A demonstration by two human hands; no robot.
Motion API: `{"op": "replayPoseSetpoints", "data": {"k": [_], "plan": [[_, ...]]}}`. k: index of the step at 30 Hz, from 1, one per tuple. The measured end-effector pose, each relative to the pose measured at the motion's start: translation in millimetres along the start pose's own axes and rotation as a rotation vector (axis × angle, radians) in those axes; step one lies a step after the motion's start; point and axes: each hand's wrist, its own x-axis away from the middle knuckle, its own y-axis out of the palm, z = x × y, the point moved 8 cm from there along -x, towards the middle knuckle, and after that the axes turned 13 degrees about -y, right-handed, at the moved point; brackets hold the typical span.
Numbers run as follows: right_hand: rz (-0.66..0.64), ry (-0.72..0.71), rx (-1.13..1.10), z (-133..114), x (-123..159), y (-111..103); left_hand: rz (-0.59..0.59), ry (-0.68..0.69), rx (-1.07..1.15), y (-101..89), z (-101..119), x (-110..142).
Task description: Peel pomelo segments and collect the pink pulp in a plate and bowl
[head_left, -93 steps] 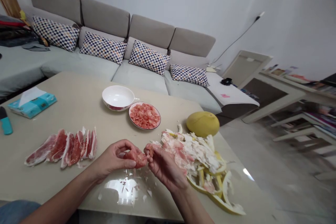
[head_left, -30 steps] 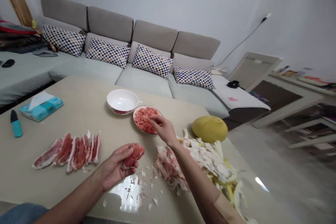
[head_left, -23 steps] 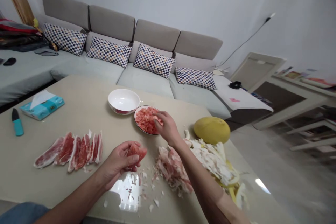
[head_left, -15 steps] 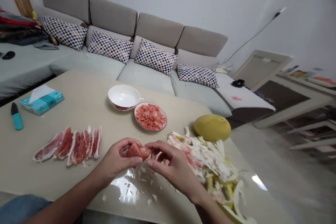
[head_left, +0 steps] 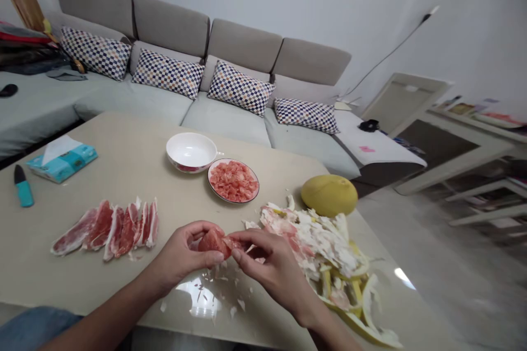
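My left hand (head_left: 185, 258) is curled around a peeled pink pomelo segment (head_left: 212, 242), held just above the table. At the segment's right end my right hand (head_left: 267, 258) pinches a piece of its flesh or skin between thumb and forefinger; which one, I cannot tell. Left of my hands, several unpeeled pomelo segments (head_left: 119, 230) lie in a row. Beyond them stands a plate (head_left: 224, 199) heaped with loose pink pomelo flesh (head_left: 234, 180). Under and beside my right hand spreads a pile of white membrane and peel (head_left: 333, 247).
A white bowl (head_left: 191, 148) touches or nearly touches the plate. Far right sits a whole yellow pomelo (head_left: 329, 195). A teal-handled knife (head_left: 24, 192) and a tissue pack (head_left: 68, 163) lie at the left. Scraps dot the glossy table (head_left: 135, 164); a sofa (head_left: 226, 120) stands behind.
The right fingers have drawn a piece at the segment's right end slightly away from the rest. The left hand keeps its hold, and the whole view has shifted a little.
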Motion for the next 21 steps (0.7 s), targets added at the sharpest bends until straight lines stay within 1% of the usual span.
{"op": "replayPoseSetpoints", "data": {"k": [4,7,11,15,18,21], "plan": [[0.011,0.017,-0.041,4.0,-1.1,2.4,-0.001,-0.023,0.046,0.4,-1.5,0.9],[0.016,0.014,-0.064,4.8,-0.2,5.2,0.014,-0.015,0.036,-1.3,-1.4,0.0],[0.02,-0.013,0.012,4.2,2.5,7.6,0.063,0.054,-0.072,-3.2,3.2,-0.3],[0.065,0.022,0.05,9.8,3.0,5.5,0.145,0.111,-0.196,-3.8,9.1,3.0],[0.101,0.073,-0.004,13.9,2.8,2.9,0.165,0.102,-0.203,-4.7,10.2,4.0],[0.122,0.137,-0.155,16.7,4.8,3.3,0.143,0.087,-0.162,-6.2,9.6,2.8]]}}
